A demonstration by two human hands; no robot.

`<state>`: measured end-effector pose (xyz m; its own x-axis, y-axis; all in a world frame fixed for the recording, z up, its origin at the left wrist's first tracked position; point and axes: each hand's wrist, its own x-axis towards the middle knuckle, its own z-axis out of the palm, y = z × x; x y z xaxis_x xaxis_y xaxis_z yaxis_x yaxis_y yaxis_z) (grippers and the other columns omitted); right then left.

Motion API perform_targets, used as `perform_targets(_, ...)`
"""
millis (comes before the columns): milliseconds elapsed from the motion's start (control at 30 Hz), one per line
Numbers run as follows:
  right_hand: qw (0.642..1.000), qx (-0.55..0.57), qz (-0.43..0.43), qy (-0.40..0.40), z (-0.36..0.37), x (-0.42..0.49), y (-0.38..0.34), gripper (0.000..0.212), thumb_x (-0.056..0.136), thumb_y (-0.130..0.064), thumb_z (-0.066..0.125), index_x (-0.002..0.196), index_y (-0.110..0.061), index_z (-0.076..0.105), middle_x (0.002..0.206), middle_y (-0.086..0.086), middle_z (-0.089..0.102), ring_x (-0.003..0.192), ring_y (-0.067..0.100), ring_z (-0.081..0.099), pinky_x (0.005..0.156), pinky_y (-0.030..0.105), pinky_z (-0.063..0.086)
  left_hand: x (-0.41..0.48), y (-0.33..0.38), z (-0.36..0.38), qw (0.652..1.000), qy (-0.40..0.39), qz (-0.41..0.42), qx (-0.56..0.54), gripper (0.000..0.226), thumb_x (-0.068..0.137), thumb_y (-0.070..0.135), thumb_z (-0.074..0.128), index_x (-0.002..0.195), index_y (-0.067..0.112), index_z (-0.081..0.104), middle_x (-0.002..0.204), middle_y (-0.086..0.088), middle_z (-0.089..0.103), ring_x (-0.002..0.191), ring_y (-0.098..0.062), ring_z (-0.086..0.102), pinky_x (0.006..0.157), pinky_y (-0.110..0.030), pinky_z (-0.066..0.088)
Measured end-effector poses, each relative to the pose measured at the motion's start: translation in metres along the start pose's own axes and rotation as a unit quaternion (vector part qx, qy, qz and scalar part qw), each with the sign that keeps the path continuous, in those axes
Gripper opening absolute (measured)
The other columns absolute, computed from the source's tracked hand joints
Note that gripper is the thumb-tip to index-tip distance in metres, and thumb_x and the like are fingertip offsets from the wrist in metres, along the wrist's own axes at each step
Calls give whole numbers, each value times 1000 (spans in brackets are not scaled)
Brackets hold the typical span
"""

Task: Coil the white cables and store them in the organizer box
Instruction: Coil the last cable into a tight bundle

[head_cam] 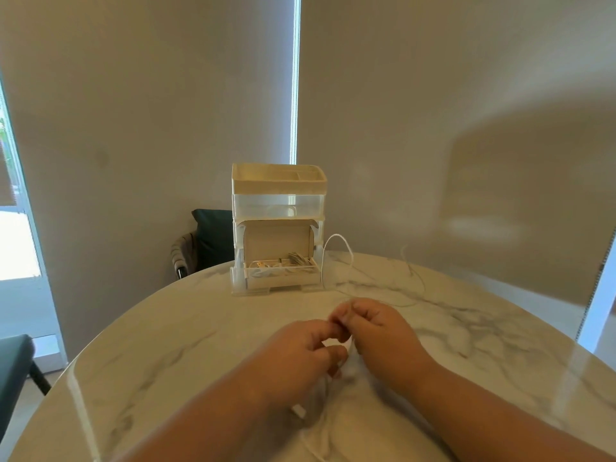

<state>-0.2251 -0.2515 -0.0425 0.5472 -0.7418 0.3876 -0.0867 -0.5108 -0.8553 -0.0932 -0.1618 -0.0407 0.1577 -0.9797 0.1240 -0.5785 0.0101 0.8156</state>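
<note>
The clear and cream organizer box (277, 198) stands at the far middle of the marble table (160, 331). Its lower drawer (281, 273) is pulled out, and in it lies an open cardboard box with coiled white cables. My left hand (300, 358) and my right hand (380, 331) meet in front of it, both pinching a white cable (315, 415) whose loops hang blurred under the fingers. Another stretch of white cable (336, 236) arcs up beside the drawer and trails over the table to the right.
A dark cushioned chair (210, 238) stands behind the table at the left of the organizer. Another dark seat (13, 368) shows at the left edge. Beige blinds hang close behind.
</note>
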Motion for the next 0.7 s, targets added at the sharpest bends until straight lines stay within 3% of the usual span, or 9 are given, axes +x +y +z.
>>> perform_targets(100,986,27,96,131,-15,12,13,31,102,-34,48,85,-23,72,73,-1,66,63,11,59,58,29,46,4,-7,-12,994,72,-78,-12,19,94,30,63,113,30,66,94,3,73,64,-3,59,62,-25,49)
perform_targets(167,969,-44,146,196,-37,26,30,39,102,-44,44,84,-27,73,71,-7,58,70,15,55,69,32,42,0,-6,-25,988,87,-130,-9,13,97,32,58,97,22,66,87,-2,73,58,-11,57,53,-28,50)
perform_targets(233,950,-87,205,221,-61,37,43,47,103,-51,37,89,-28,76,65,-9,49,65,17,49,71,32,36,-1,-8,-38,984,102,-136,53,26,99,35,54,87,18,69,71,1,70,60,-12,56,61,-28,49)
perform_targets(333,922,89,287,245,-76,45,56,38,103,-46,41,105,-22,70,48,-2,35,41,17,35,47,29,29,2,-4,-48,977,177,-116,-13,22,99,23,53,87,18,71,71,4,57,63,-10,48,72,-35,48)
perform_targets(400,906,200,276,250,-74,44,56,30,106,-30,42,124,-14,59,65,7,50,54,22,54,47,31,41,4,0,-49,958,212,-119,-152,20,98,17,49,92,17,68,71,1,52,59,-12,42,68,-42,51)
perform_targets(467,891,321,218,236,-71,43,55,41,105,-13,43,146,-12,37,112,19,62,98,32,66,82,43,56,4,2,-47,938,225,-99,-246,25,96,8,40,95,14,64,67,-3,48,52,-12,38,49,-30,36)
perform_targets(500,887,356,197,218,-70,41,52,52,104,-7,44,152,-15,26,133,20,55,117,34,60,98,46,51,3,2,-45,935,222,-86,-264,27,95,5,37,96,13,63,66,-4,48,50,-12,37,46,-27,30)
perform_targets(567,924,295,177,168,-69,36,48,59,101,-7,50,154,-18,25,150,12,42,130,31,50,105,44,46,0,4,-42,942,202,-59,-262,28,96,3,35,100,12,61,68,-7,54,48,-13,41,45,-28,31)
perform_targets(700,980,-12,130,148,-53,20,32,58,94,-27,61,147,-31,37,143,-4,44,124,16,49,97,32,41,-5,9,-38,960,131,-30,-244,24,101,6,37,108,14,58,76,-4,68,50,-15,50,48,-29,38)
